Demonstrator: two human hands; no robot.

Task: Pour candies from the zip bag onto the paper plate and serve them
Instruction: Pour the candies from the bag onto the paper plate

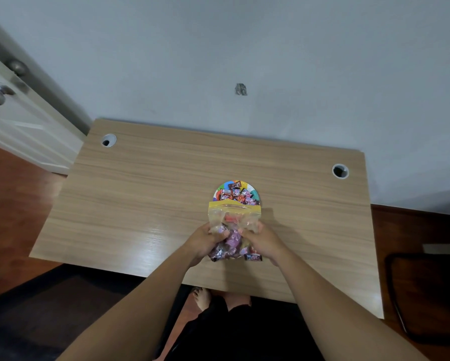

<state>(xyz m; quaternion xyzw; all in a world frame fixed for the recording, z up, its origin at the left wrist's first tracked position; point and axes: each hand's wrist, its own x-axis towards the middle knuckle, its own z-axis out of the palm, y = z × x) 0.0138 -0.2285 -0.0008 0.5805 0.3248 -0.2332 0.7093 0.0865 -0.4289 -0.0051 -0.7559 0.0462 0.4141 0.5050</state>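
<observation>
The left hand (202, 241) and right hand (263, 241) each clamp fingers around the sides of the clear zip bag (233, 220); its yellow zipper mouth tips over the colourful paper plate (218, 192); wrapped candies (238, 195) lie there, on the wooden desk (145, 194).

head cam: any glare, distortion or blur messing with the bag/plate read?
Head view: wide-angle bowing bends the desk edges; soft glare streak on the desk left of the left hand; zip bag shadow falls to its right; paper plate and candies small, wrapper print unreadable; right hand sharp enough.
</observation>
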